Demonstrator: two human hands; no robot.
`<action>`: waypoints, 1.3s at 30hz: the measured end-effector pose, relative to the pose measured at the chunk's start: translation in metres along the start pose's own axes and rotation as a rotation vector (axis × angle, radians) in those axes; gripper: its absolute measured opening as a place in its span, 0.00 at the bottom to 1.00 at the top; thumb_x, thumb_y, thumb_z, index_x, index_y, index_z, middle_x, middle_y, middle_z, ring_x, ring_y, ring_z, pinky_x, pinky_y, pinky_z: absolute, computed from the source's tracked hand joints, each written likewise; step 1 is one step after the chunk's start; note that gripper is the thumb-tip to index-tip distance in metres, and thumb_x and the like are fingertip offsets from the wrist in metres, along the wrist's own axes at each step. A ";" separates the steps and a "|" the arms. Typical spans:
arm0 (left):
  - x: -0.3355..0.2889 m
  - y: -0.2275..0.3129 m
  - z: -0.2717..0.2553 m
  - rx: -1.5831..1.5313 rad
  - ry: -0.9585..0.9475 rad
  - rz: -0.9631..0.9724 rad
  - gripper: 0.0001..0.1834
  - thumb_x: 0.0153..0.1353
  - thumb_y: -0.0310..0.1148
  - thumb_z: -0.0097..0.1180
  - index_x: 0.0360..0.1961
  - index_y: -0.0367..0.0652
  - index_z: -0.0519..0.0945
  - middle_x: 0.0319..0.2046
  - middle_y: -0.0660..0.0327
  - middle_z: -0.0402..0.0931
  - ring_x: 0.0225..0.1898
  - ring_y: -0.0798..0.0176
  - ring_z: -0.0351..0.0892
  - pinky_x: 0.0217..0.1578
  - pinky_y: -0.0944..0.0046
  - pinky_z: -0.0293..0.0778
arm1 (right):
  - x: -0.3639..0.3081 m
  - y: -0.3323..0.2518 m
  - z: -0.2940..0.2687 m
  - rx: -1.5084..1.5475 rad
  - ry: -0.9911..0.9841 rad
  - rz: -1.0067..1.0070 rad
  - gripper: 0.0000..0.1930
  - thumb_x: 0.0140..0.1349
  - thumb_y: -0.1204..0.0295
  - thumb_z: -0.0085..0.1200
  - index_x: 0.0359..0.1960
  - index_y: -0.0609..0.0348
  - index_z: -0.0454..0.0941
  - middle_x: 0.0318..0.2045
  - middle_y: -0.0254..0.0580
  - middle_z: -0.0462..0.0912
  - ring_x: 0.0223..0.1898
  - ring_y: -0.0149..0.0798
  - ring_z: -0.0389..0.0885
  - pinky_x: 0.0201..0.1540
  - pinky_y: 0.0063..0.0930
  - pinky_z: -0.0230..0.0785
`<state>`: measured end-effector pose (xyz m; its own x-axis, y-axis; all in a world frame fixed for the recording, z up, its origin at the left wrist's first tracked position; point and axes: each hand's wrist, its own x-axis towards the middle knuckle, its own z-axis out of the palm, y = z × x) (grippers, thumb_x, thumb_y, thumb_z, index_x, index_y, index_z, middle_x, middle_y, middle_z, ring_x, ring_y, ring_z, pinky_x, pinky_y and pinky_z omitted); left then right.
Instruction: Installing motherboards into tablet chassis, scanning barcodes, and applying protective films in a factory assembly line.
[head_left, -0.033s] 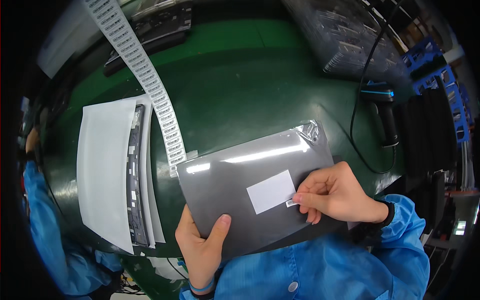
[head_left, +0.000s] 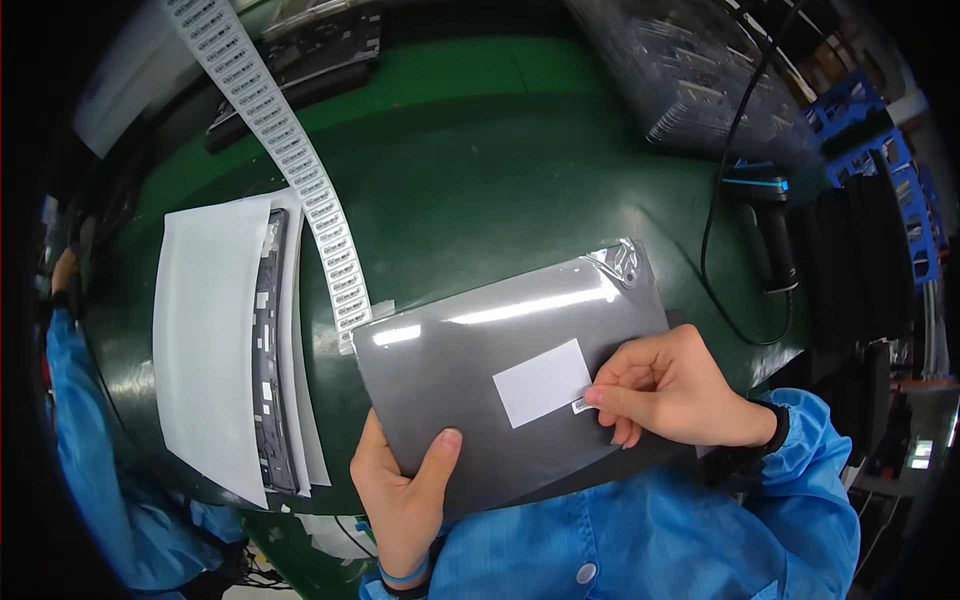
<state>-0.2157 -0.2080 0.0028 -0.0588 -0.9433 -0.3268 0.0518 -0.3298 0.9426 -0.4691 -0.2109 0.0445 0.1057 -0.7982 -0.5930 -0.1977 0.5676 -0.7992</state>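
1. A broad, smooth green bench [head_left: 500, 170] is spread beneath the work.
2. A flat, glossy grey rectangular panel [head_left: 430, 385] is held over the bench's near edge.
3. A long white strip of printed labels [head_left: 290, 150] is stretched toward the panel's upper left corner.
4. The panel's lower left is grasped by the left hand [head_left: 403, 490], thumb on top.
5. A plain white rectangular card [head_left: 545, 383] is set on the panel.
6. Beside its lower right corner, a tiny white printed label [head_left: 580, 406] is pinched by the right hand [head_left: 672, 393].

Glare streaks the gray panel [head_left: 462, 382]; the view's corners blacken.
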 end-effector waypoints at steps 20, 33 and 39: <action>0.002 -0.008 -0.004 -0.061 -0.057 0.052 0.16 0.65 0.23 0.60 0.51 0.29 0.73 0.41 0.57 0.80 0.42 0.71 0.77 0.45 0.71 0.72 | 0.004 0.032 -0.229 0.037 0.513 -0.063 0.14 0.63 0.69 0.56 0.45 0.67 0.75 0.21 0.34 0.74 0.16 0.27 0.71 0.18 0.22 0.64; 0.002 -0.003 -0.002 -0.064 -0.038 0.072 0.15 0.65 0.22 0.58 0.51 0.29 0.74 0.40 0.57 0.81 0.40 0.72 0.78 0.42 0.72 0.73 | -0.061 -0.002 -0.096 -0.566 -0.419 -0.367 0.14 0.42 0.77 0.66 0.32 0.66 0.80 0.24 0.46 0.83 0.23 0.48 0.79 0.30 0.34 0.74; -0.006 -0.002 -0.004 -0.187 -0.059 0.044 0.19 0.65 0.22 0.57 0.56 0.28 0.70 0.37 0.57 0.82 0.38 0.71 0.81 0.42 0.73 0.73 | -0.069 -0.009 -0.094 -0.575 -0.381 -0.264 0.15 0.44 0.74 0.68 0.33 0.68 0.80 0.26 0.48 0.85 0.24 0.38 0.81 0.30 0.31 0.73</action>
<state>-0.2110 -0.2017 0.0022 -0.1102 -0.9547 -0.2763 0.2397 -0.2953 0.9249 -0.5659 -0.1800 0.1021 0.5311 -0.7088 -0.4644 -0.5870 0.0875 -0.8049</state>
